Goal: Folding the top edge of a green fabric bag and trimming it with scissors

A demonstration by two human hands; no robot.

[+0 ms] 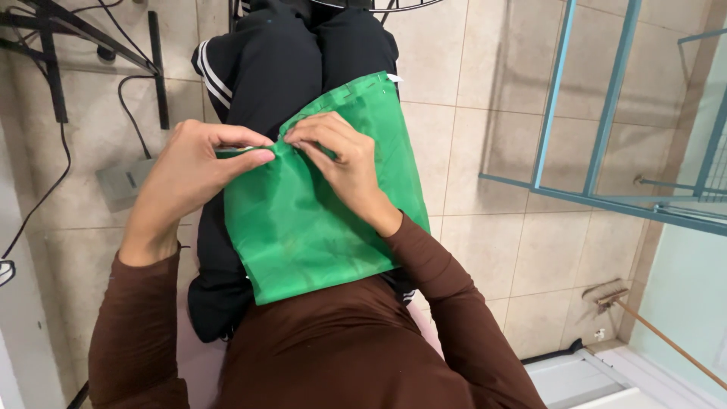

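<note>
Pinching the upper edge of a green cloth bag [318, 220], we hold it with both hands near the middle of the frame. Our left hand [193, 178] has its grip narrow, thumb and forefinger pressed shut on the bag's left corner, where a thin strip of the fabric shows between the fingertips. Our right hand [337, 159] meets it just beside, fingers curled and closed on the same folded edge, knuckles raised over the cloth.

We have the bag lying flat across our lap, spread over black trousers [288, 68] with white side stripes, its lower edge touching our brown sweater [341, 348] at the bottom of the frame. A stitched hem runs along its top right side.

Beneath us lies a beige tiled floor [469, 151]. At the upper left we see a black metal frame [68, 45] and a dark cable [129, 106] running to a small grey box [125, 182]. At the right stands a pale blue metal rack [598, 113], and a wooden stick [666, 341] leans at the lower right.
</note>
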